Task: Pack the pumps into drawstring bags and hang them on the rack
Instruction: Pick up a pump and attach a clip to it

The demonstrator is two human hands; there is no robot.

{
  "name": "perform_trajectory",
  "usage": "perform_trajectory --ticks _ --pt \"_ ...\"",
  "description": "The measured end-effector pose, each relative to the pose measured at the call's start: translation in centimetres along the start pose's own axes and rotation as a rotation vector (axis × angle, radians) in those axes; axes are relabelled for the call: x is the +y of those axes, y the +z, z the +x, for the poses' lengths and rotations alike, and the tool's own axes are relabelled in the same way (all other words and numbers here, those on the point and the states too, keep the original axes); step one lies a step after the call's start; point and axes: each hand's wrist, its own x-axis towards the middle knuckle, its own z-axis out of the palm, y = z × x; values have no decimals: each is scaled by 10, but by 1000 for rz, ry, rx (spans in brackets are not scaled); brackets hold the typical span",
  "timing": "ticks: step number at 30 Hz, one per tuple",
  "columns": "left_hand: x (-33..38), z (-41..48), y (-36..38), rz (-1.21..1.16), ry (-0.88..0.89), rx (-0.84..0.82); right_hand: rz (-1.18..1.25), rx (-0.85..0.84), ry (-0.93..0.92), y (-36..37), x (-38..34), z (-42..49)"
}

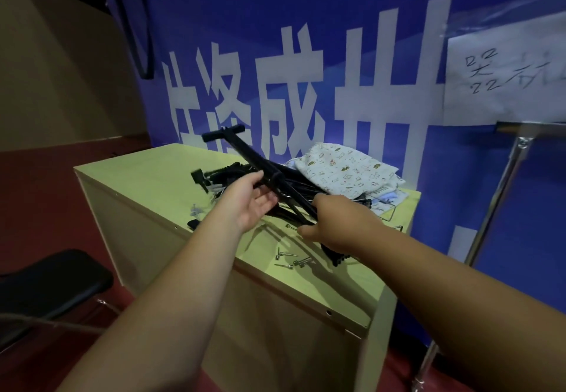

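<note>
A black hand pump with a T-handle at its far end is lifted at a slant over the wooden table. My right hand grips its lower end near the foot. My left hand cups the barrel from below with fingers apart. Under it lies a heap of more black pumps. A stack of patterned cloth drawstring bags sits at the far right of the table. A metal rack stands at the right.
Several small metal needle nozzles lie loose near the table's front edge. A blue banner with white characters hangs behind. A black stool stands at the left, on a red floor.
</note>
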Motion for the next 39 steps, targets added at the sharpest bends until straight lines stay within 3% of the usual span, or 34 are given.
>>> perform_trajectory --ticks 8,13,19,21,26,30,36,39 --pt "48 -37 55 35 245 -113 225 179 16 -4 23 -55" --pt "33 -83 113 106 219 -230 456 217 88 4 53 -113" --pt "-41 -124 180 198 133 -382 555 248 266 17 113 -176" --pt "-70 -134 195 225 105 -418 689 254 294 15 134 -192" --pt "-150 -153 216 299 -14 -518 963 436 410 -2 177 -220" --pt "-218 -164 226 364 -120 -587 1061 588 502 -2 213 -228" --pt "-307 -170 211 421 -344 -701 1167 528 576 23 236 -239" --pt "-344 -163 197 480 -419 -753 1280 593 614 54 249 -242"
